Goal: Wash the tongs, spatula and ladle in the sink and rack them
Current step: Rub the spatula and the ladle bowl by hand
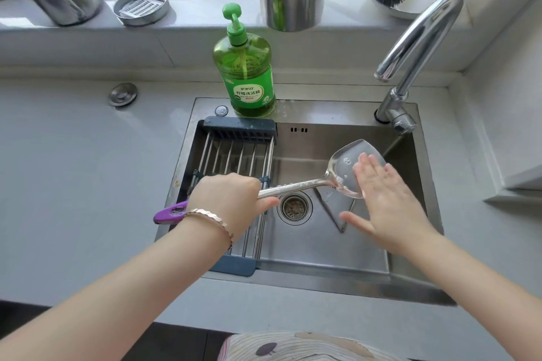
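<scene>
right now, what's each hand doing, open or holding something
Left hand: grips the spatula by its handle.
Right hand: open, straight fingers on the spatula's blade.

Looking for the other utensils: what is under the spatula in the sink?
Only bare sink floor and the drain strainer show. The right hand and the spatula hide a patch.

The green dish-soap bottle (245, 67) carries a label (248, 92) reading 家家宜 above 柠檬洗洁精.
</scene>
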Demonstrator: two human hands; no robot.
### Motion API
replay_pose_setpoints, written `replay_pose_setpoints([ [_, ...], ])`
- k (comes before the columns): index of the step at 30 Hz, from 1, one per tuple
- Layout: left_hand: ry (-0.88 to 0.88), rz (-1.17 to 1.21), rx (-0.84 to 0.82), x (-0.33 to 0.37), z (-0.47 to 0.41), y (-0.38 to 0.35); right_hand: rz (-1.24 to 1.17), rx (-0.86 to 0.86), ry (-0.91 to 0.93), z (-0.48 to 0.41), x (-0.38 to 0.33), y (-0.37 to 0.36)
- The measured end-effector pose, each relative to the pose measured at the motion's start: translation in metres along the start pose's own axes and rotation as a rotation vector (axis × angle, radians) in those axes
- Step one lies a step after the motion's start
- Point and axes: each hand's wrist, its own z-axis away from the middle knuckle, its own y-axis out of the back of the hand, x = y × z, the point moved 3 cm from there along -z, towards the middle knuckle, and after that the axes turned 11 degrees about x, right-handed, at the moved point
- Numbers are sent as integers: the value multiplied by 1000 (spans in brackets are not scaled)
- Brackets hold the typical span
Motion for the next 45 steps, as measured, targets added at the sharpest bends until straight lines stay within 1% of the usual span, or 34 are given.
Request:
replay_pose_setpoints([
  [1,-18,-9,3,3,-1,1,-16,11,-2,-2,-5,0],
  [2,-33,-13,10,5,-2,2,-32,15,33,-2,-12,-2],
  [5,-42,-39,20,0,-2,3,-46,-58,170,6,-15,-7],
  [7,-38,-58,21,-4,3,0,14,-60,161,3,2,-1],
  [9,-57,-58,17,-2,5,-3,2,-42,86,-6,12,4],
  [10,-73,-49,14,1,4,-4,-14,-35,84,-9,10,5],
  [13,-102,-55,15,1,2,-4,-5,-78,212,1,-8,0],
  [15,-96,-91,20,-6,4,-4,13,-118,288,9,-7,-1],
  [16,-92,-96,28,-8,5,-5,33,-117,296,7,0,1],
  [17,-96,-96,38,-8,7,-6,44,-103,265,2,8,4],
  [19,-133,-92,36,-3,6,-6,31,-160,170,-7,8,10],
  [20,-157,-80,37,1,6,-7,-6,-160,165,-8,1,11],
  [22,-199,-83,46,6,4,-7,-98,-152,229,-2,-13,4],
  [23,-210,-97,50,5,4,-6,-103,-201,272,0,-14,2],
  [25,-216,-98,46,2,8,-7,-103,-184,303,0,-4,8],
  [27,-214,-87,57,-2,12,-10,-75,-96,258,-7,18,10],
  [28,-226,-75,107,-3,13,-9,-101,-91,233,-11,23,10],
  [29,-279,-63,209,-1,13,-5,-148,-128,226,-13,19,12],
  [30,-299,-52,238,0,13,-1,-204,-133,225,-14,12,13],
  [32,-352,-47,358,-1,10,1,-307,-115,245,-16,-5,17],
  [33,-382,-40,380,-2,8,-1,-332,-174,229,-17,-10,21],
  [35,-436,-41,398,-2,9,-2,-396,-328,125,-22,-6,20],
  [37,-447,-40,406,-5,9,-6,-525,-447,17,-26,9,17],
  [39,-420,1,394,-9,11,-8,-701,-496,-150,-27,27,13],
  [40,-412,19,408,-11,12,-8,-750,-479,-228,-28,34,13],
  [41,-409,27,428,-11,12,-9,-743,-447,-264,-29,38,13],
  [42,-412,24,438,-10,11,-9,-681,-423,-244,-30,38,13],
  [43,-420,14,430,-8,10,-9,-580,-411,-174,-30,33,12],
  [45,-459,-25,418,-3,6,-9,-358,-401,27,-26,15,11],
])
